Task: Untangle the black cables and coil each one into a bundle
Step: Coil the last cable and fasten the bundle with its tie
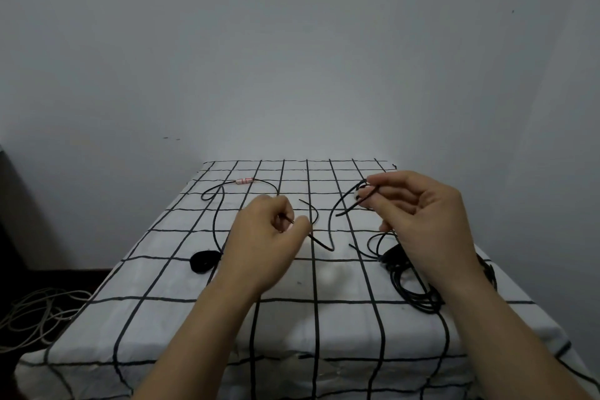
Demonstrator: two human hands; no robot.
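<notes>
Item: black cable (pixel 330 230), strand sagging betw. both sets of fingertips. L hand (pixel 266 237): thumb + fingers pinch one end. R hand (pixel 422 214): fingertips clamp a loop. Tangle (pixel 417 294) under R wrist. Advice: keep slack, feed end thru, no yanking.

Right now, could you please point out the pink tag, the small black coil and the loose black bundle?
pink tag (pixel 244 181): head view, its middle.
small black coil (pixel 204 262): head view, centre of the disc.
loose black bundle (pixel 423 305): head view, its near loops.
</notes>
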